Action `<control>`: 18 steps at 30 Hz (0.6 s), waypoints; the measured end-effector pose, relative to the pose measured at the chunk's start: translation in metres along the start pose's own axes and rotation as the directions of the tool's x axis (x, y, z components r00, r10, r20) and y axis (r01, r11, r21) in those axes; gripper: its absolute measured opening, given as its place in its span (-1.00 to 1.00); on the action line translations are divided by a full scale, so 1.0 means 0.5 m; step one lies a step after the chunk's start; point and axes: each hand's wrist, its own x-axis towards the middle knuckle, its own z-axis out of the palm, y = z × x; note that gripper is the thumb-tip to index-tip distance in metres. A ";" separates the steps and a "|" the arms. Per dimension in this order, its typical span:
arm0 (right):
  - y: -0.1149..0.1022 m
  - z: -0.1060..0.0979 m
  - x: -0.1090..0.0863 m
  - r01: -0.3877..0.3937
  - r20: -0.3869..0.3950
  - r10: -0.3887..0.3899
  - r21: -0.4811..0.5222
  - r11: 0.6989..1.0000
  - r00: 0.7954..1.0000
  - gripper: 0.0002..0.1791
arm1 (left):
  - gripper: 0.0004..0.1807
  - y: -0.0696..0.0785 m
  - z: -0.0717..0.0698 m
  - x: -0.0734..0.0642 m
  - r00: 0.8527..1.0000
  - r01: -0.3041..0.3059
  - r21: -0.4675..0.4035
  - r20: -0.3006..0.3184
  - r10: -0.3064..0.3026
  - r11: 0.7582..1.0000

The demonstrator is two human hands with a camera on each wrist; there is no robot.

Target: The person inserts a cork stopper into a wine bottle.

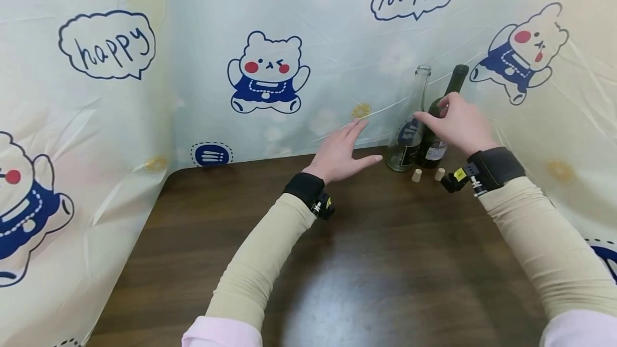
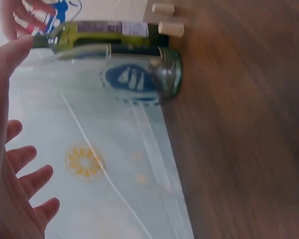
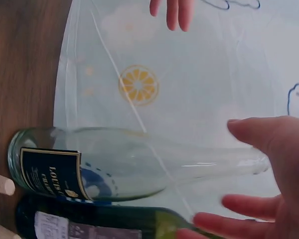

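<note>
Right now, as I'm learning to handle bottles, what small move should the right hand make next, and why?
Probably close the right hand round the clear bottle: in the right wrist view, its neck shows between the spread thumb and fingers.

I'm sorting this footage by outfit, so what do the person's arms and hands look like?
The left hand and right hand are bare. Each wrist wears a black band bearing a small black device with yellow markings. Wrinkled beige sleeves cover the forearms; pale pink fabric shows further up.
</note>
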 end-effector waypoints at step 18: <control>-0.006 0.159 0.106 -0.055 -0.151 0.111 0.335 0.941 0.982 0.19 | 0.13 0.039 0.066 0.013 0.994 0.076 -0.103 0.083 -0.068 0.992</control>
